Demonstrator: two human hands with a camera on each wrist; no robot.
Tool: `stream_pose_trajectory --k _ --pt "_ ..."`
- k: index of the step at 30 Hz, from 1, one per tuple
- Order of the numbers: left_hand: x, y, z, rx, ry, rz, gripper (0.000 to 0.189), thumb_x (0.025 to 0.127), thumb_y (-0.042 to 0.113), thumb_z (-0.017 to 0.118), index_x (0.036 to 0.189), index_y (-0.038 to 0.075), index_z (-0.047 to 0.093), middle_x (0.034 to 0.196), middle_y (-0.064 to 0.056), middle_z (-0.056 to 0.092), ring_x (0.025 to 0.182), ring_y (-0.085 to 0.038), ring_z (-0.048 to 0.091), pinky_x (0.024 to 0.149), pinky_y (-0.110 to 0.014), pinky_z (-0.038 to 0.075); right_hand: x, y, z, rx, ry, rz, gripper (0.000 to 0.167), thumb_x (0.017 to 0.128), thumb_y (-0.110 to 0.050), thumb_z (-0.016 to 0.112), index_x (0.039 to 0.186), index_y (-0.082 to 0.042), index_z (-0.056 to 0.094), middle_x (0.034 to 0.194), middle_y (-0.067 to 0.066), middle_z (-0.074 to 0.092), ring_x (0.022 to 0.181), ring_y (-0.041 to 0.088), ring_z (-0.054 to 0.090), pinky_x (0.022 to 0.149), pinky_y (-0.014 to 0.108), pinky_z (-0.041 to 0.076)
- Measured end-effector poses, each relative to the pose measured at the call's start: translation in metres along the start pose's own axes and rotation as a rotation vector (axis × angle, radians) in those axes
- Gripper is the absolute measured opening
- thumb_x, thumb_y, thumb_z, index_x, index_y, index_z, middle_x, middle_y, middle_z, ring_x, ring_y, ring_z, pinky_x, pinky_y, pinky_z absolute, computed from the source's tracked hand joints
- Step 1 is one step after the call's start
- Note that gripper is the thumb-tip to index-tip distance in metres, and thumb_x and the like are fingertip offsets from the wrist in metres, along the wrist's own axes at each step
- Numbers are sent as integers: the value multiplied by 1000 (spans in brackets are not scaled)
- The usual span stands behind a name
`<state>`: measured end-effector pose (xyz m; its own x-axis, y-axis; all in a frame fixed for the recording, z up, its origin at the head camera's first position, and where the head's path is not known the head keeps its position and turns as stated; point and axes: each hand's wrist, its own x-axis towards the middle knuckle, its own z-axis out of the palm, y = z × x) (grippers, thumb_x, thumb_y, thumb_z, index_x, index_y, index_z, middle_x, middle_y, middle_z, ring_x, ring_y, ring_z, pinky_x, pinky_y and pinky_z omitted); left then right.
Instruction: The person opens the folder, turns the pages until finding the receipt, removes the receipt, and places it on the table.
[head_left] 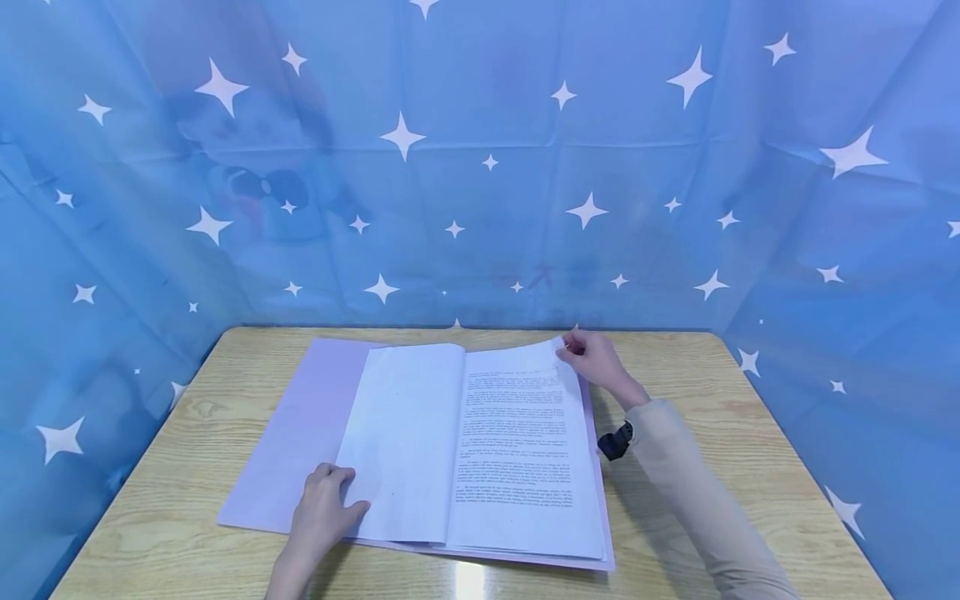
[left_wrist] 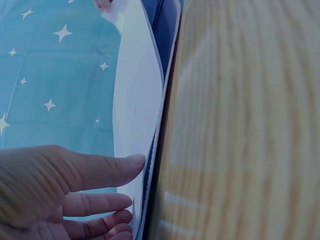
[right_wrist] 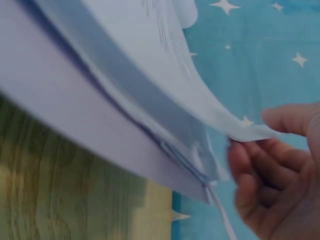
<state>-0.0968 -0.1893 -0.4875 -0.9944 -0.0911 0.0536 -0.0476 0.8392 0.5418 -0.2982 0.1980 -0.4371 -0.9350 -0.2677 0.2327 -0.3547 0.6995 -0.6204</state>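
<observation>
A folder with a light purple cover (head_left: 300, 442) lies spread on the table, a stack of white sheets inside it. The left-hand page (head_left: 405, 442) is blank; the right-hand page (head_left: 517, 442) carries printed paragraphs. At the far right corner my right hand (head_left: 596, 360) pinches the printed page between thumb and fingers. In the right wrist view that page (right_wrist: 200, 95) curves up, lifted off the sheets beneath. My left hand (head_left: 322, 508) rests at the near left edge of the blank page, fingers relaxed, thumb (left_wrist: 110, 170) apart from the fingers.
The wooden table (head_left: 750, 467) extends on both sides of the folder. Behind and beside it hangs a blue curtain (head_left: 480, 208) with white stars. A black band-like device (head_left: 617, 442) sits at the right wrist, close to the folder's right edge.
</observation>
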Motion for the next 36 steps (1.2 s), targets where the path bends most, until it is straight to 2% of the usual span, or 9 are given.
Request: stream_pose_trajectory --k 3,6,11,15,20,23,30,36 --pt "1 0 0 0 -4 1 47 65 9 82 102 -13 62 101 -26 56 97 -44 54 82 -55 49 0 -1 -1 -3 -41 14 12 86 -6 62 91 4 60 69 10 56 60 19 46 53 27 36" --pt "1 0 0 2 -6 6 48 64 9 82 102 -13 62 100 -25 56 96 -45 54 81 -55 50 -1 -3 0 13 -89 62 14 86 -7 61 93 4 60 70 10 55 61 19 47 52 26 37" --pt "1 0 1 4 -4 11 47 64 9 82 101 -13 63 100 -26 56 96 -45 55 80 -55 50 -3 -5 2 102 -173 179 26 88 -9 57 109 6 59 81 13 60 68 20 52 57 27 41" --pt "1 0 1 6 -2 12 47 64 9 82 101 -13 63 100 -26 56 96 -45 55 81 -55 50 -5 -7 2 164 -209 223 34 89 -11 55 118 6 56 93 17 63 76 22 57 63 28 45" --pt "1 0 2 8 -2 5 48 65 9 82 102 -13 62 100 -26 56 97 -45 54 82 -55 49 -9 -9 -1 219 -227 224 39 90 -11 54 125 6 52 101 19 63 81 22 59 67 28 46" --pt "1 0 2 7 -1 3 48 65 9 82 102 -13 62 100 -26 56 97 -45 54 82 -55 49 -13 -13 -4 257 -232 215 39 90 -10 55 125 8 51 100 19 63 78 19 58 65 27 45" --pt "1 -1 3 12 -9 -14 48 65 10 81 103 -13 62 102 -27 55 98 -46 54 83 -55 49 -21 -17 -8 317 -257 229 24 90 -7 54 110 6 56 87 12 64 66 15 54 52 26 43" --pt "1 -1 3 14 -12 -16 48 66 10 81 103 -13 62 102 -28 55 98 -46 54 82 -55 49 -30 -18 -11 344 -293 221 25 90 -7 54 111 7 53 88 13 64 67 15 54 52 29 43"
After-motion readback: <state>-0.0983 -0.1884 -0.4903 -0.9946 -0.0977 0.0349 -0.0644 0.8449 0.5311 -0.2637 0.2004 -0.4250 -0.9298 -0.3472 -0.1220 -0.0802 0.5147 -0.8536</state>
